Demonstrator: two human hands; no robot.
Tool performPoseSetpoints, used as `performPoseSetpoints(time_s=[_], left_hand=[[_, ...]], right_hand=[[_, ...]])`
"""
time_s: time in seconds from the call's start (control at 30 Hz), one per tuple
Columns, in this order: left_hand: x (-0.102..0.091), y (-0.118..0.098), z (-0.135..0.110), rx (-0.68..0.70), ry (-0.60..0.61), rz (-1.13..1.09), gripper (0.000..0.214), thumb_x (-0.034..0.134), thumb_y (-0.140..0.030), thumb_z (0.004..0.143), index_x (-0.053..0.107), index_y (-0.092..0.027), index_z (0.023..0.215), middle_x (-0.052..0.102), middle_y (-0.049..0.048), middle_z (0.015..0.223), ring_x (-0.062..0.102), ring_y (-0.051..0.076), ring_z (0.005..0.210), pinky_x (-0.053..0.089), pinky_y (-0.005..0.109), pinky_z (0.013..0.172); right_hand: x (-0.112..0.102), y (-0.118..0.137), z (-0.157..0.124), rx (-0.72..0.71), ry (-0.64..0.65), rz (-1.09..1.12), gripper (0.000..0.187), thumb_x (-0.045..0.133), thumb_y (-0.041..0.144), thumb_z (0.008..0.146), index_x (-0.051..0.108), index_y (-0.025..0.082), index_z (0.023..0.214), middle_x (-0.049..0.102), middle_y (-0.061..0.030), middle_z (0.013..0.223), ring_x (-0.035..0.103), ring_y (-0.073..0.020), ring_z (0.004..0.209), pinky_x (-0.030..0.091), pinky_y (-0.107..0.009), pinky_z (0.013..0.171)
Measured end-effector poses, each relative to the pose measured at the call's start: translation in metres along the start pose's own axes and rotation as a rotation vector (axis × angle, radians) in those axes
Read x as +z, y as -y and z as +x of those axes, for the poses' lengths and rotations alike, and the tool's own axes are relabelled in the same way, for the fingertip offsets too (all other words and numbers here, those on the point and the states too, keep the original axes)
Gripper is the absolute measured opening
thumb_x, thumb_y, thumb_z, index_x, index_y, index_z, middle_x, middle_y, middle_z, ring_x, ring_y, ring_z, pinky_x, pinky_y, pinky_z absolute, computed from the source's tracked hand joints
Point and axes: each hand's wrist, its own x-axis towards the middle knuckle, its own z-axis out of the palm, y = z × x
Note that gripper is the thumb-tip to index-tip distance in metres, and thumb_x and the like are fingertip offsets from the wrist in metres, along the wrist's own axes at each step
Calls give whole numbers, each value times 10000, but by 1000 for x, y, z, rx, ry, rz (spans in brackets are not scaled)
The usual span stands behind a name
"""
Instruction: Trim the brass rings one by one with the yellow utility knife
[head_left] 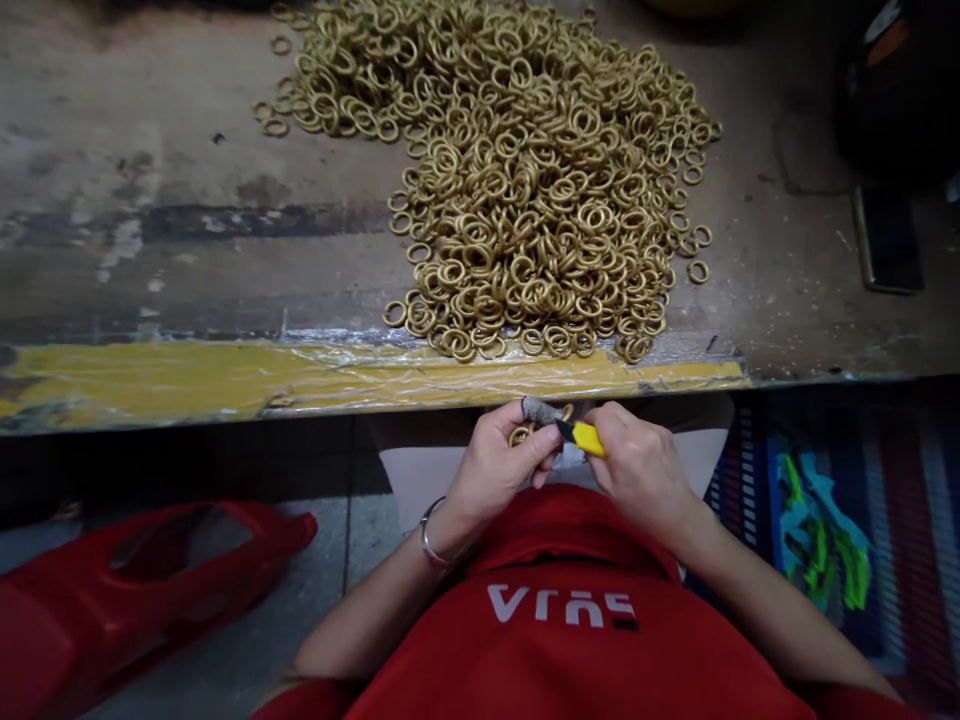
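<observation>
My left hand (504, 465) is closed around a few gold-coloured rings (520, 435), just in front of the table edge. Grey cloth or tape wraps the tip of its index finger. In my right hand (637, 465) is a yellow utility knife (589, 440), its dark blade end pointing left and meeting the ring and fingertips of my left hand. Whether the blade touches the ring I cannot tell. Beyond both hands, a large heap of gold-coloured rings (525, 190) spreads over the worn table (90, 200).
Yellow tape (187, 380) under clear film covers the table's front edge. A phone (889, 240) and a dark object (900, 100) lie at the right. Below right, a blue crate (825, 620) holds green and turquoise pieces. A red plastic stool or chair (97, 600) stands lower left.
</observation>
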Motion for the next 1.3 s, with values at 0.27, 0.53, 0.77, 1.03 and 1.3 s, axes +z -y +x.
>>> performPoseSetpoints(time_s=[0.27, 0.53, 0.77, 1.03, 1.3], left_hand=[[5, -38, -21, 209, 160, 345, 133, 712, -221, 726, 606, -164, 668, 582, -13, 633, 488, 98, 593, 419, 217, 575], [2, -6, -15, -183, 272, -475, 458, 819, -500, 719, 483, -194, 780, 460, -62, 557, 325, 36, 387, 206, 148, 349], [-8, 17, 3, -112, 283, -622, 283, 688, -394, 813, 605, -163, 952, 574, 1, 571, 423, 75, 350, 242, 154, 319], [4, -10, 25, -107, 52, -385, 432, 832, -504, 680, 590, -149, 727, 594, 3, 576, 439, 57, 347, 249, 159, 283], [10, -31, 37, 12, -119, -212, 375, 749, -427, 740, 595, -147, 936, 648, 5, 680, 464, 57, 408, 265, 144, 321]], right_hand=[[-7, -2, 18, 205, 16, -213, 117, 513, 128, 913, 623, 165, 918, 716, -86, 870, 640, -193, 717, 348, -287, 610], [-6, -16, 42, 57, -339, -218, 189, 541, 142, 905, 590, 185, 1082, 663, -63, 970, 640, -196, 725, 410, -289, 614], [15, -24, 66, 86, -352, -339, 103, 562, 136, 865, 520, 226, 837, 597, -23, 831, 621, -201, 566, 365, -302, 498], [14, -30, 66, 15, -479, 80, 103, 469, 199, 832, 543, 258, 873, 653, -24, 737, 661, -221, 606, 455, -320, 539], [-5, -25, 74, -28, -351, 548, 158, 548, 320, 907, 643, 245, 806, 671, -23, 771, 658, -180, 686, 500, -273, 623]])
